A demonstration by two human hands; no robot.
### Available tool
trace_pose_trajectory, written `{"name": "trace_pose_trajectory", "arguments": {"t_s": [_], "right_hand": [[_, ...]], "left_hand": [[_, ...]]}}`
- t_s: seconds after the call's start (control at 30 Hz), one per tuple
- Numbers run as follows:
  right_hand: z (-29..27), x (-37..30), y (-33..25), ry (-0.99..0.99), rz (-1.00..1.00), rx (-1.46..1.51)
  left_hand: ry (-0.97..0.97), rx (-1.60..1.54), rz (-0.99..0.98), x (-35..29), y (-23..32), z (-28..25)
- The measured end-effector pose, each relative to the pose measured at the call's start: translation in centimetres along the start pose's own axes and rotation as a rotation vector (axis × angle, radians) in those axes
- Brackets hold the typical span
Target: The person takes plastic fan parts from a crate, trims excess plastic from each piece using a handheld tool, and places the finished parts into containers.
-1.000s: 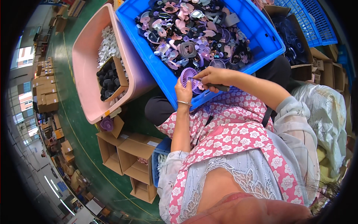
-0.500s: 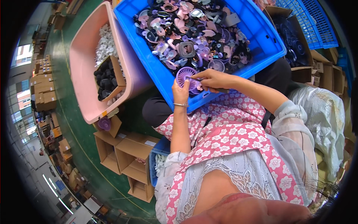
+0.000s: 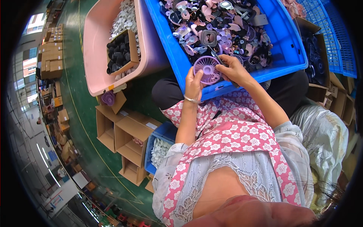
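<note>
Both your forearms reach up from your lap and lean inward, so your hands meet over the near edge of a large blue bin (image 3: 288,41). Your left hand (image 3: 193,87) comes from below, wrist fairly straight with a bracelet (image 3: 191,100) round it, its thumb pressed on the lower left rim of a round purple grille (image 3: 207,70) and its fingers mostly hidden behind. Your right hand (image 3: 235,71) comes in from the right with the elbow bent outward, fingers curled round a slim dark tool (image 3: 234,84), thumb and fingertips at the grille's right edge. The tool slants across that palm, its tip pointing up and left; whether it touches the grille is hard to tell at this size.

The grille sits between your two hands, its spoked face and central hub turned up toward you. Just beyond it, the bin holds a jumble of pink, purple and black plastic pieces (image 3: 211,23). To your left stands a pink tub (image 3: 93,56) with a carton of black parts (image 3: 118,52) inside.
</note>
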State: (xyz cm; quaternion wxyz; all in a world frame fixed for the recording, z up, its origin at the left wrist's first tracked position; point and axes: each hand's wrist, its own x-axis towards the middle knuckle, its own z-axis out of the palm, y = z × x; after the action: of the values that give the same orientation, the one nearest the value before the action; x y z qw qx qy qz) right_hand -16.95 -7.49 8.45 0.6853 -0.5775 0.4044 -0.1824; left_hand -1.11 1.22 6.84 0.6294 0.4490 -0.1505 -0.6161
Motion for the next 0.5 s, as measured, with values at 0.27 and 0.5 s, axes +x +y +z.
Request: {"name": "trace_pose_trajectory", "arguments": {"t_s": [0.27,0.5], "right_hand": [[-1.6,-5.1,-1.0,-0.118,-0.173,-0.398],[-0.8,-12.0,-1.2,-0.178,-0.252,-0.531]], "left_hand": [[-0.073,-0.114,-0.328,-7.6,-2.2,2.2],[0.073,0.074,-0.103,-8.3,-6.7,1.8]]}}
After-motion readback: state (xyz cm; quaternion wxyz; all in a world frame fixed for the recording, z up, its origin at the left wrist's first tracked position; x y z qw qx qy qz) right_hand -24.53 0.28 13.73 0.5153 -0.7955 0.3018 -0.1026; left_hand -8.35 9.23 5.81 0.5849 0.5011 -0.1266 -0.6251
